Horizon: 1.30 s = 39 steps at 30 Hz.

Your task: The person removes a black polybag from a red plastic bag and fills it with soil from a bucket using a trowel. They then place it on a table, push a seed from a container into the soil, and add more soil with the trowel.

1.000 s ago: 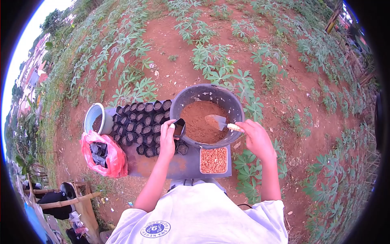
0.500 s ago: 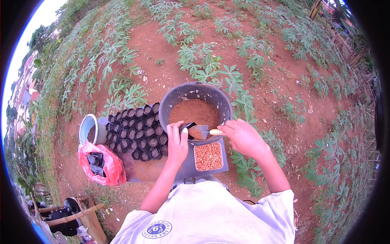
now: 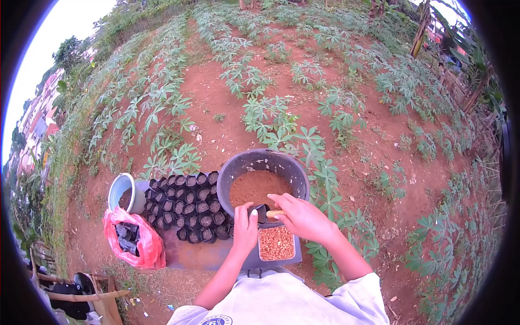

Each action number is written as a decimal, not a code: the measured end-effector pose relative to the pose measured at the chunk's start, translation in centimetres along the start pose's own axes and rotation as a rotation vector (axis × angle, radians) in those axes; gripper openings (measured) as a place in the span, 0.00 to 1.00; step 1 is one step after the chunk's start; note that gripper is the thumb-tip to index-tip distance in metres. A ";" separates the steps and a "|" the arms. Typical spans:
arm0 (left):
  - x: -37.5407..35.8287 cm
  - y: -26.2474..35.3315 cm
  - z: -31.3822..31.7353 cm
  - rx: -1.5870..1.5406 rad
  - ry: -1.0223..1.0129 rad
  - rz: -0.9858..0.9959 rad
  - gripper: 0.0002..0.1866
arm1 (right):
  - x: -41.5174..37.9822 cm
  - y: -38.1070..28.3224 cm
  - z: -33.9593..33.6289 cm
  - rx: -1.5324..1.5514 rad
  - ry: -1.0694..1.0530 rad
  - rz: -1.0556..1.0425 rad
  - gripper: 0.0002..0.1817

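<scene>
Looking down in the head view, I pinch a small black bag (image 3: 260, 212) in my left hand (image 3: 245, 227), at the near side of the dark bucket (image 3: 226, 165) of reddish soil (image 3: 257, 187). My right hand (image 3: 304, 216) closes round the trowel (image 3: 275, 214) by its pale handle (the blade is hard to make out), right beside the bag. Near both, the tub of seeds (image 3: 277, 243) sits on the table (image 3: 200, 257), with filled black bags (image 3: 189, 201) to the left.

Dark grey tub (image 3: 264, 157) shows white flecks inside, red-brown soil (image 3: 252, 187) within. Left of tub: black planting bags (image 3: 189, 207), pale blue bucket (image 3: 139, 201), pink sack (image 3: 153, 253). Below tub: orange-tan kernels (image 3: 277, 242), white shirt (image 3: 281, 298). Beyond tub: green plants (image 3: 244, 78) stripe reddish earth (image 3: 210, 124).
</scene>
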<state>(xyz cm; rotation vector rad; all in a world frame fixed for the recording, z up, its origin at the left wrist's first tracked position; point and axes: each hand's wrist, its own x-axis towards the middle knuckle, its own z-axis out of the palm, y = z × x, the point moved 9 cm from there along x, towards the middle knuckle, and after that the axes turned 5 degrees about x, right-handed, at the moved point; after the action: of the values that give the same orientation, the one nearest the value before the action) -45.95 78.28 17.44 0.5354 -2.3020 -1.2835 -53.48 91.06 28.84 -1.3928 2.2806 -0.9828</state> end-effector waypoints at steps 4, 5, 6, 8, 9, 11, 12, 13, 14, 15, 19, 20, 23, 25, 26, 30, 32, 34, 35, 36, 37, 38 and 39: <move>-0.1 -1.9 0.1 -0.001 -0.014 -0.088 0.17 | 0.5 0.0 0.6 0.241 0.053 -0.025 0.31; 0.0 -2.2 0.1 0.006 -0.029 -0.109 0.17 | 0.3 0.7 0.7 0.382 0.115 0.030 0.31; 0.1 -2.2 -0.1 0.009 -0.014 -0.109 0.17 | 0.1 1.5 1.1 0.525 0.174 0.086 0.31; 0.0 -2.1 -0.1 0.006 -0.036 -0.114 0.16 | -0.1 2.7 2.7 0.588 0.238 0.069 0.31; 0.0 -2.1 -0.3 0.009 -0.028 -0.112 0.16 | -0.2 3.5 3.0 0.647 0.315 0.060 0.31; 0.3 -2.2 -0.1 -0.010 -0.020 -0.114 0.16 | -0.1 4.1 3.8 0.702 0.362 0.058 0.29; 0.4 -2.3 0.0 -0.016 -0.017 -0.117 0.15 | -0.1 4.1 4.0 0.714 0.363 0.051 0.27; 0.6 -2.2 0.0 -0.019 -0.015 -0.116 0.15 | -0.1 4.1 4.1 0.727 0.363 0.047 0.26; 0.6 -1.7 -0.1 0.021 -0.004 -0.078 0.15 | -0.2 3.9 3.8 0.684 0.393 0.041 0.22; 0.7 -1.1 -0.2 0.063 0.006 -0.041 0.15 | -0.1 3.8 3.5 0.685 0.391 0.042 0.22; 0.9 -0.4 -0.5 0.093 0.025 -0.021 0.16 | 0.0 2.8 2.7 0.690 0.400 0.024 0.20; 0.9 -0.7 -0.5 0.096 0.028 -0.026 0.16 | 0.0 2.5 2.4 0.666 0.417 -0.009 0.19; 1.2 -1.9 -0.4 0.120 0.029 -0.032 0.15 | 0.2 2.6 2.1 0.618 0.432 -0.088 0.17; 1.2 -2.7 -0.6 0.068 0.023 -0.076 0.15 | 0.3 2.3 2.3 0.600 0.437 -0.128 0.15; 1.1 -2.8 -0.9 0.074 0.022 -0.077 0.15 | 0.5 2.4 2.3 0.638 0.441 -0.070 0.14; 2.0 -3.1 -1.0 0.054 0.009 -0.074 0.15 | 0.7 2.0 1.5 0.604 0.498 -0.042 0.12; 2.4 -3.4 -0.8 0.022 -0.002 -0.062 0.15 | 0.3 1.8 0.7 0.565 0.547 -0.044 0.11; 2.9 -3.8 -0.5 -0.013 -0.038 -0.068 0.15 | -0.5 1.7 -0.1 0.489 0.630 -0.053 0.11; 3.1 -4.0 -0.6 -0.024 -0.051 -0.059 0.15 | -0.8 2.1 0.0 0.474 0.643 -0.045 0.11; 3.3 -4.6 -0.7 -0.047 -0.065 -0.073 0.15 | -1.3 2.9 -0.1 0.518 0.713 -0.031 0.11; 3.5 -5.3 -1.0 -0.068 -0.078 -0.088 0.15 | -1.9 3.4 0.0 0.562 0.783 -0.020 0.10; 3.6 -5.8 -1.5 -0.076 -0.091 -0.083 0.15 | -2.3 4.0 0.5 0.687 0.827 0.028 0.10; 3.7 -6.7 -2.1 -0.107 -0.091 -0.106 0.15 | -2.6 4.0 1.0 0.675 0.834 0.033 0.10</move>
<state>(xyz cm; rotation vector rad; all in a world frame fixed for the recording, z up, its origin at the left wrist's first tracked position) -47.03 71.54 13.33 0.5800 -2.2886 -1.5003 -54.32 94.14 25.08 -0.7052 2.0380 -2.3608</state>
